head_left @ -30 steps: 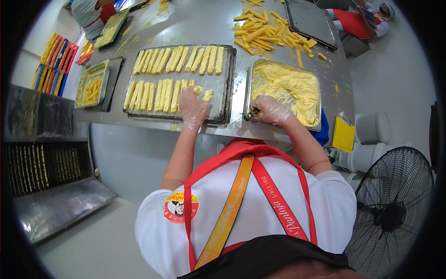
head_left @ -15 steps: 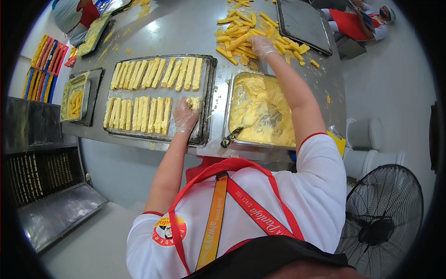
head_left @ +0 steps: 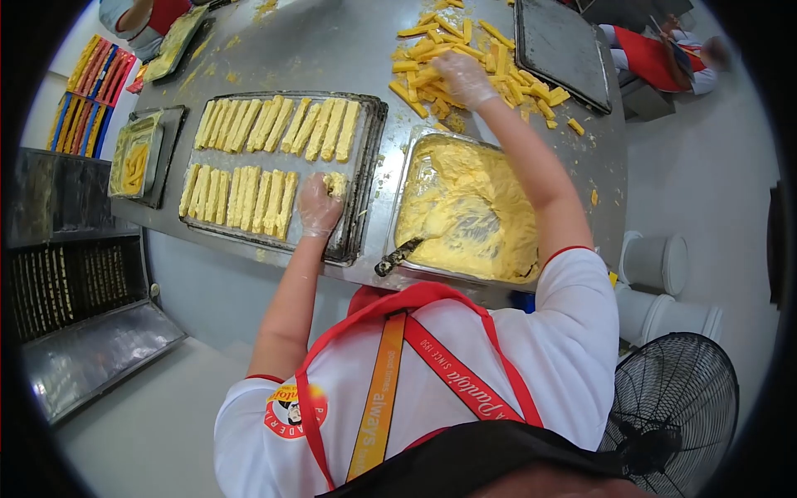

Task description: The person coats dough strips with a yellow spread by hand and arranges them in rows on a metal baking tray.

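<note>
My left hand, in a clear glove, is closed at the lower right of a tray with two rows of cream-coated sticks. Cream-covered pieces show beside its fingers; what it grips is hidden. My right hand, also gloved, has its fingers curled at a pile of plain yellow sticks; I cannot make out what is between them. Between my arms sits a metal pan of yellow cream, with a dark-handled tool resting over its near left corner.
A dark empty tray lies at the back right. A smaller pan with sticks stands at the left. One person is at the far right, another at the upper left. A fan and white buckets stand at the right.
My right hand has left the tool at the cream pan and moved up to the stick pile. My left hand stays at the tray's lower right, closed.
</note>
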`<action>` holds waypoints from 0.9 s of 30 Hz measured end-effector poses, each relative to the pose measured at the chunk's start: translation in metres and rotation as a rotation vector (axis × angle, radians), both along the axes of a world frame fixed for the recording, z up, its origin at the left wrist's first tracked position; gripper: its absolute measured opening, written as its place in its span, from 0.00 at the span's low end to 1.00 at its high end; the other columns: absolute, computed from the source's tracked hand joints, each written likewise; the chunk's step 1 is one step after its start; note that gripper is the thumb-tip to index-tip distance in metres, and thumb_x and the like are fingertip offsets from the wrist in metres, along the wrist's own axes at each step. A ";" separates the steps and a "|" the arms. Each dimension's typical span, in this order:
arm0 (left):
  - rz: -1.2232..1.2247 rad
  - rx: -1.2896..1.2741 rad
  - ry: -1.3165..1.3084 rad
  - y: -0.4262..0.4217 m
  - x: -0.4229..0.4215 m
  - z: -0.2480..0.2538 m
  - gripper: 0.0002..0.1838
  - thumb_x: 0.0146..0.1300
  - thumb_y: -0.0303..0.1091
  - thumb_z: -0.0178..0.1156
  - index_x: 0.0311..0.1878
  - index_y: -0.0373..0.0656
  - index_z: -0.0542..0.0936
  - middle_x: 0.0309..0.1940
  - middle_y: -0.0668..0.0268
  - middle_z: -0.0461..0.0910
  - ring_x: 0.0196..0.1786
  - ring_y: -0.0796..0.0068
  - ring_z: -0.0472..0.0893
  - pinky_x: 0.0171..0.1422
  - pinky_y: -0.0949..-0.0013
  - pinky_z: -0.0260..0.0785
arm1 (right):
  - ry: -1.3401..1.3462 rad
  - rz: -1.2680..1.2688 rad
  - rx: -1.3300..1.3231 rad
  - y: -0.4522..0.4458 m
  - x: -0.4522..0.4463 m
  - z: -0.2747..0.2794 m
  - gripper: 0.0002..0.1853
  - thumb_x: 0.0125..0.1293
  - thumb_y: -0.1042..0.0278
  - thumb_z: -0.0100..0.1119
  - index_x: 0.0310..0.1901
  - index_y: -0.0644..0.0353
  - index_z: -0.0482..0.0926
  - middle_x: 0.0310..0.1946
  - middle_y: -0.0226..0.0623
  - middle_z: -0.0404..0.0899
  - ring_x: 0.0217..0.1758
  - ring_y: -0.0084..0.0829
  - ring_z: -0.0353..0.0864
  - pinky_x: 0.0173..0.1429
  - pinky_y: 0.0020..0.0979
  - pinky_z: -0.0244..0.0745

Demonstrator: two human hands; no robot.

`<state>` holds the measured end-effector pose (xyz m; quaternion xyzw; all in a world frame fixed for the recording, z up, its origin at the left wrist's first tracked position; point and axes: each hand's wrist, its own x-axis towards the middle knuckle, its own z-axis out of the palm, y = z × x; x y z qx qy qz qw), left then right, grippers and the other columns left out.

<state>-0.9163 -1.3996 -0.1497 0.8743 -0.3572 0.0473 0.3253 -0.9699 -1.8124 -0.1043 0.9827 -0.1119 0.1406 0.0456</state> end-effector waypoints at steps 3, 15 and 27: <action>0.001 -0.006 -0.047 0.000 0.002 -0.006 0.15 0.47 0.30 0.64 0.38 0.38 0.73 0.32 0.51 0.74 0.38 0.45 0.74 0.42 0.49 0.66 | 0.096 0.000 0.019 -0.003 0.019 -0.011 0.19 0.58 0.71 0.62 0.53 0.53 0.78 0.41 0.40 0.83 0.47 0.42 0.82 0.48 0.43 0.79; 0.007 -0.023 -0.127 -0.001 -0.001 0.001 0.13 0.47 0.30 0.64 0.34 0.39 0.72 0.30 0.52 0.74 0.36 0.45 0.74 0.41 0.48 0.66 | -0.271 -0.341 0.766 -0.059 -0.043 0.070 0.24 0.56 0.64 0.63 0.55 0.61 0.78 0.40 0.41 0.83 0.41 0.33 0.81 0.47 0.36 0.76; -0.009 -0.036 -0.119 -0.002 0.000 0.007 0.12 0.49 0.31 0.64 0.35 0.39 0.73 0.30 0.52 0.74 0.36 0.46 0.74 0.40 0.50 0.66 | 0.270 0.005 0.438 0.092 0.034 0.041 0.22 0.57 0.56 0.64 0.51 0.59 0.77 0.44 0.50 0.82 0.46 0.47 0.82 0.52 0.43 0.78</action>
